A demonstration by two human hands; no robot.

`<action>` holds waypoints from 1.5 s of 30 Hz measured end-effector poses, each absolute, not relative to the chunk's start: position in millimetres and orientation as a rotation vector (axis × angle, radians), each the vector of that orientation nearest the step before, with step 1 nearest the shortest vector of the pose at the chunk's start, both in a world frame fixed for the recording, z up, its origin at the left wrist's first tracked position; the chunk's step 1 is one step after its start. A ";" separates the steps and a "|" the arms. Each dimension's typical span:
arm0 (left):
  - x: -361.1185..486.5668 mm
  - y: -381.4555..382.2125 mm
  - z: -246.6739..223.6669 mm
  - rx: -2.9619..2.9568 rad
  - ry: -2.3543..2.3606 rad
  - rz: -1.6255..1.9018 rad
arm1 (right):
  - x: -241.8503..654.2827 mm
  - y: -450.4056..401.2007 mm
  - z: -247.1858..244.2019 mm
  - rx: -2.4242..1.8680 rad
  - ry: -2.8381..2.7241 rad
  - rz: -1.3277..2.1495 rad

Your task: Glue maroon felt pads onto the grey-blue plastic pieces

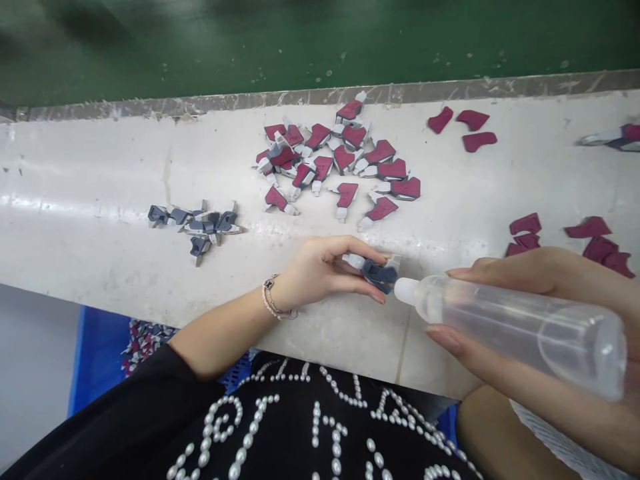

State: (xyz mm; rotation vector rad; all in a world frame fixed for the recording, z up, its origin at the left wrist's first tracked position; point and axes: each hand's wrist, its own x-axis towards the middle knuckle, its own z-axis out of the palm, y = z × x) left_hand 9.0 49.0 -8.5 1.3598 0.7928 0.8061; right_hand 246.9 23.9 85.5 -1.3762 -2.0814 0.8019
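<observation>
Slate-blue moulded piece (379,275) sits pinched between the left hand's (320,273) fingers (360,245) over the white worktop (100,220), its long axis running 9 to 3 o'clock. The right hand's (560,277) fingers wrap a clear plastic squeeze bottle (520,333), its white nozzle pointing 9 o'clock, just beside the piece. Maroon-and-white pieces (330,157) cluster at 11 o'clock, grey pieces (205,227) at 9.

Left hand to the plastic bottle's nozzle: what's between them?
In the head view, a dark blue piece with a pale tab, pinched in the left hand, sits right up against the white nozzle of the clear plastic bottle.
</observation>
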 end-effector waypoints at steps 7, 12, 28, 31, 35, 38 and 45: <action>8.1 53.3 -11.8 1.530 0.771 0.958 | 256.2 21.2 83.4 -1.434 -2.107 0.781; 6.3 55.6 -14.5 1.584 0.806 1.005 | 257.1 22.0 84.7 -1.462 -2.116 0.784; 5.2 57.1 -10.0 1.582 0.773 0.867 | 260.3 21.0 85.5 -1.566 -2.138 0.700; 5.3 56.6 -7.9 1.527 0.813 0.782 | 261.2 21.6 83.9 -1.654 -2.110 0.673; 5.2 56.8 -5.4 1.483 0.795 0.744 | 260.2 21.2 82.8 -1.679 -2.079 0.667; 5.1 56.9 -4.3 1.433 0.796 0.699 | 259.9 18.9 83.4 -1.706 -2.057 0.683; 6.0 56.2 -3.4 1.337 0.797 0.674 | 262.4 16.2 85.3 -1.688 -2.093 0.683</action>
